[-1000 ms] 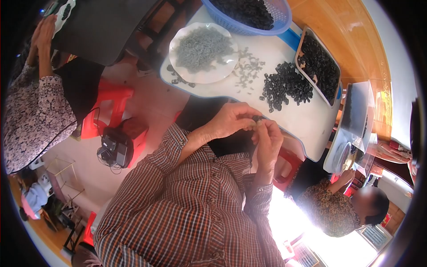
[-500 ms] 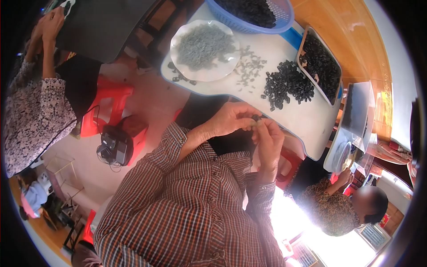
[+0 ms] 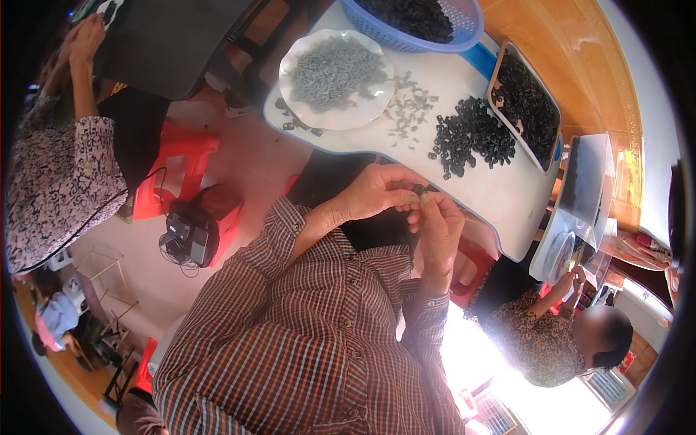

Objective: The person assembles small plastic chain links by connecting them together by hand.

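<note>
In front of my chest, at the table's near edge, my two hands meet fingertip to fingertip. My left hand [image 3: 378, 194] pinches a small black piece [image 3: 418, 189] between thumb and forefinger. My right hand [image 3: 438, 223] is closed against the same spot, its fingertips pressed together; a tiny pale bit shows there, too small to make out. Beyond them on the white table lie a pile of small black pieces [image 3: 471, 138] and a scatter of small translucent pieces [image 3: 412, 109]. A white scalloped plate [image 3: 373, 116] holds a heap of the translucent pieces.
A blue plastic basket [image 3: 475, 29] and a tray [image 3: 496, 109], both with black pieces, stand at the table's far side. Red stools [image 3: 181, 163] are on the left. One person [image 3: 65, 167] works at a dark table at left; another person [image 3: 536, 333] sits at right.
The table and its contents sit slightly higher and further right in view. My hands keep their pinch, with the fingertips shifted only slightly.
</note>
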The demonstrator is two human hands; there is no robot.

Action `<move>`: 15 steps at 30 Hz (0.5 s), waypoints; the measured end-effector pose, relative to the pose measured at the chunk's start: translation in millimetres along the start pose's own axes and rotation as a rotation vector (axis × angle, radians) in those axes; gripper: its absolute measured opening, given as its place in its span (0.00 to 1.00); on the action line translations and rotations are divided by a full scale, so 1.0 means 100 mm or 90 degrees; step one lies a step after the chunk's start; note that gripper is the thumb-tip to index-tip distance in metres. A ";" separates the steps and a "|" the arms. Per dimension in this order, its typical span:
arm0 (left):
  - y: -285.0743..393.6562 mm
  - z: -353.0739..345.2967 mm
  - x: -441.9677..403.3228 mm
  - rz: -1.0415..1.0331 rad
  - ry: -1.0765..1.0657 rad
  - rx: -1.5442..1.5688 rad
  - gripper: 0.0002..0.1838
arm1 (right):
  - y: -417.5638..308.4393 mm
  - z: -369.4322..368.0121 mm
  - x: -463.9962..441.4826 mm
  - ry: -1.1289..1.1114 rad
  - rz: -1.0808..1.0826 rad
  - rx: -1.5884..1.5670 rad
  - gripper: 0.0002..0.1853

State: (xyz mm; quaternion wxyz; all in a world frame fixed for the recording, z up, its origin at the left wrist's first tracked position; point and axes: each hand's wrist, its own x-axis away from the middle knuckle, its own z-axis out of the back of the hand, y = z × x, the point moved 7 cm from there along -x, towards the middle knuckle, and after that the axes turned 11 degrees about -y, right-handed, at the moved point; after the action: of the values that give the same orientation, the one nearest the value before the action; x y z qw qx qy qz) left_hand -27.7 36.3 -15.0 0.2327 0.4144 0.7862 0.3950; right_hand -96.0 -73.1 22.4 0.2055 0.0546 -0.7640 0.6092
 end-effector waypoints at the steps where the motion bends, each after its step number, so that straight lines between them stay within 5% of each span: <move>1: -0.01 0.01 0.00 0.001 -0.003 -0.005 0.15 | 0.00 -0.01 0.00 0.002 0.006 0.003 0.08; 15: 0.06 0.05 0.03 0.020 -0.010 0.012 0.15 | 0.02 -0.01 -0.07 -0.090 -0.027 -0.035 0.08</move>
State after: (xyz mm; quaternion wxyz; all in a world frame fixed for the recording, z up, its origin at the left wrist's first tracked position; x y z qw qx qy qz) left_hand -23.2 43.2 -13.2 0.2285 0.4320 0.7813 0.3883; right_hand -89.7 -72.5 17.8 0.1651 0.1079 -0.7917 0.5782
